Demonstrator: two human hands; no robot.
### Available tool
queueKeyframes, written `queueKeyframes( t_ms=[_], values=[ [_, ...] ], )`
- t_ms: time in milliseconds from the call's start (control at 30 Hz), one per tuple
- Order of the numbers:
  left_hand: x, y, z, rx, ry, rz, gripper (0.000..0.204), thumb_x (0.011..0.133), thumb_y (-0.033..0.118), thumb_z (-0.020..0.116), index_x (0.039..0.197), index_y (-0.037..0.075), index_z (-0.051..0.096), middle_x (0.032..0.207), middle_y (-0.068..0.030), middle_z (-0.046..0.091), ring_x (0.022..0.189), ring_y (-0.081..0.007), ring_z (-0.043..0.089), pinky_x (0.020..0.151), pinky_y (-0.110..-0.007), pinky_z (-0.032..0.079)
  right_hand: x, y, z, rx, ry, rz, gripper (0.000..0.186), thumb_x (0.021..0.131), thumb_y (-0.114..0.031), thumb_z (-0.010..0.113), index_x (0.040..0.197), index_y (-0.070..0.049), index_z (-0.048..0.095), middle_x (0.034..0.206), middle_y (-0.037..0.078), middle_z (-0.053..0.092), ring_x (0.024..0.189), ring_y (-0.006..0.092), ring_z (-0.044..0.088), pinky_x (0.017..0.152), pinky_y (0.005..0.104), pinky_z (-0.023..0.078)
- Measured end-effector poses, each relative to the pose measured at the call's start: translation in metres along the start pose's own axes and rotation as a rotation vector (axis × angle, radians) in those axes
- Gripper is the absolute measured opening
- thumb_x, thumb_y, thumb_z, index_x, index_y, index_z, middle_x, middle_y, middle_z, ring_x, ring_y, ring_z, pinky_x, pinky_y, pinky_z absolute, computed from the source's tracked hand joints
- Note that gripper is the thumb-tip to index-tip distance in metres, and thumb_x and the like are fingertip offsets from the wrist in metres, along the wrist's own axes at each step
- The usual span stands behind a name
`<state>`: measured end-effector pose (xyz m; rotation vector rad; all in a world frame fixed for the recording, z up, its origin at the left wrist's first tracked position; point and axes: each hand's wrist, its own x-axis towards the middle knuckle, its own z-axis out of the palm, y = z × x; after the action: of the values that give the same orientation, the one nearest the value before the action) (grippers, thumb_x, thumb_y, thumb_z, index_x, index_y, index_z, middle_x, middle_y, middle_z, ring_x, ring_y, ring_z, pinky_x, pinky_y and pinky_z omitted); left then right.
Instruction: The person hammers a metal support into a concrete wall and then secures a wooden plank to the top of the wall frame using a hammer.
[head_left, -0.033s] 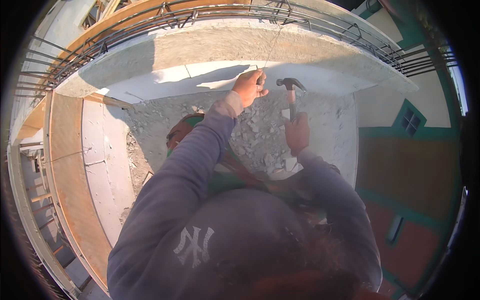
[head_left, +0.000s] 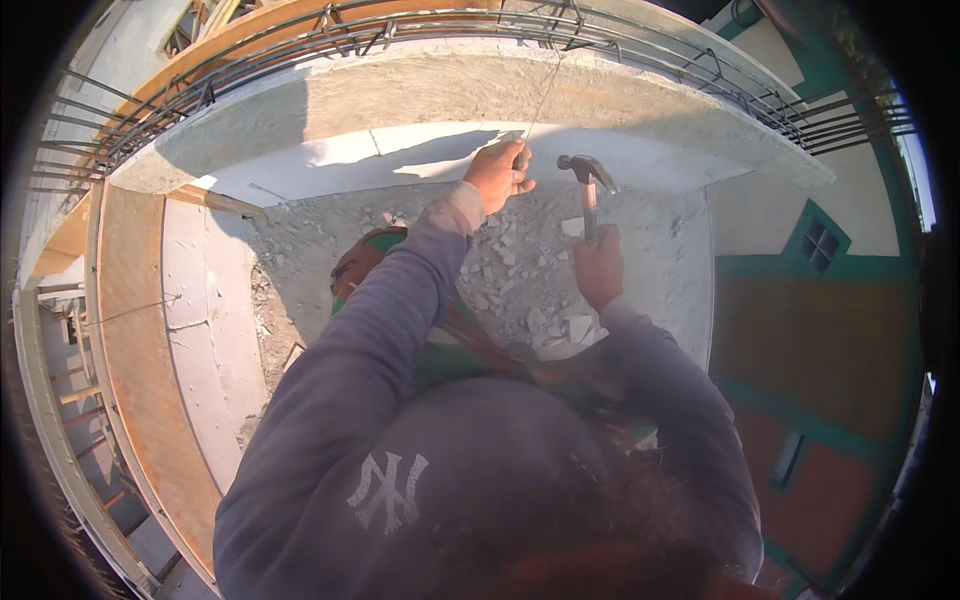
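Note:
My left hand point(head_left: 500, 175) is closed against the white wall band point(head_left: 640, 150) below the concrete beam point(head_left: 420, 90), fingers curled round something small and dark that I cannot make out. A thin line, perhaps wire, runs down the beam toward it. To its right, my right hand point(head_left: 599, 265) grips a claw hammer point(head_left: 590, 195) by the handle, its metal head up near the white band, a short way from my left hand. Below both lie broken white chunks and grey rubble point(head_left: 500, 280). My grey sleeves and front fill the lower view.
Rebar cages point(head_left: 700, 75) run along the beam's top. Orange-brown formwork boards point(head_left: 140, 350) and a wooden framework point(head_left: 80, 395) stand at left, with a short timber point(head_left: 220, 205) jutting in. At right, beyond the edge, is a cream building with green trim and a small window point(head_left: 820, 245).
My right hand and the hammer have shifted slightly to the right. My left hand stays in place on the wall.

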<state>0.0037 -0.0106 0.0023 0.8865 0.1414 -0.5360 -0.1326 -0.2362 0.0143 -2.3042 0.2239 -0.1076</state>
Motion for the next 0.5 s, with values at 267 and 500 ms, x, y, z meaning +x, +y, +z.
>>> queueKeyframes(
  t_ms=[267, 500],
  values=[
    [0.002, 0.000, -0.004, 0.164, 0.023, 0.026, 0.029, 0.108, 0.034, 0.054, 0.087, 0.014, 0.056, 0.070, 0.0051, 0.046, 0.062, -0.0098, 0.046, 0.068, -0.035, 0.048, 0.005, 0.002, -0.023, -0.145, -0.003, -0.433, 0.030, 0.090, -0.032, 0.077, 0.084, -0.006, 0.063, 0.074, 0.015, 0.064, 0.070, 0.0393, 0.064, 0.061, 0.0465, 0.048],
    [-0.006, 0.000, 0.014, 0.174, 0.183, 0.036, 0.027, 0.106, 0.035, 0.056, 0.091, 0.013, 0.060, 0.073, 0.0046, 0.049, 0.062, -0.0109, 0.048, 0.062, -0.032, 0.041, 0.029, 0.019, -0.008, -0.301, -0.096, -0.364, 0.030, 0.086, -0.031, 0.077, 0.077, -0.006, 0.064, 0.073, 0.018, 0.063, 0.070, 0.0433, 0.062, 0.062, 0.0493, 0.049]
  ],
)
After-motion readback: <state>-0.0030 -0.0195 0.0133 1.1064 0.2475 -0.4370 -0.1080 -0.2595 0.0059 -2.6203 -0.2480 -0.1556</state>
